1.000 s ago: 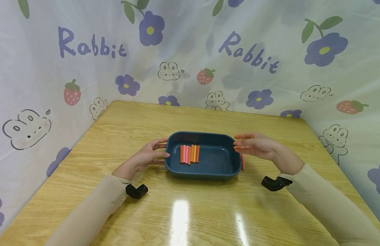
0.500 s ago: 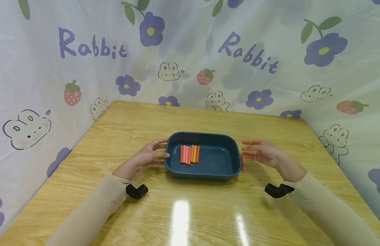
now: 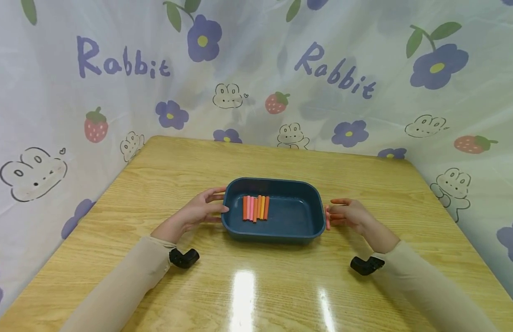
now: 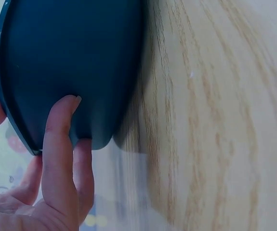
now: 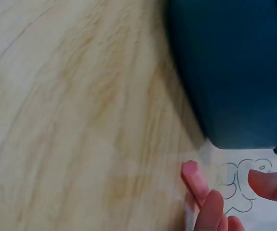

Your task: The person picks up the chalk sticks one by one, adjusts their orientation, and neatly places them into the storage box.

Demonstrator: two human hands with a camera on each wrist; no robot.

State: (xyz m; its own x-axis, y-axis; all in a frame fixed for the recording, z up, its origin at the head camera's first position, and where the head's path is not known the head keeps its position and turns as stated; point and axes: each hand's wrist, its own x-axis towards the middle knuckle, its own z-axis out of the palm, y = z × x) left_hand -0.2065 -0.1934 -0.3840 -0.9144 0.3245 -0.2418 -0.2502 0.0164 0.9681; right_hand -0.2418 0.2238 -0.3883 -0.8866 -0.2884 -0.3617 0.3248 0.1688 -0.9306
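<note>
A dark blue rounded box (image 3: 300, 216) stands on the table, with several short orange, pink and yellow sticks (image 3: 256, 209), like chalks or crayons, side by side in its left half. My left hand (image 3: 200, 210) holds the box's left end, thumb at the rim and fingers against the outer wall (image 4: 75, 53). One pink stick (image 5: 195, 179) lies on the table just outside the right end of the box. My right hand (image 3: 351, 214) is at that stick; a fingertip (image 5: 212, 202) overlaps its far part, while another finger (image 5: 270, 185) stands apart from it.
The wooden table (image 3: 190, 166) extends round the box on all sides. A patterned cloth (image 3: 256, 69) with rabbits, flowers and strawberries hangs behind and beside the table. Each wrist bears a black mount (image 3: 185, 258).
My right hand has moved from over the box's right rim out to the right, then down to the pink stick. The left hand and the box have stayed in place.
</note>
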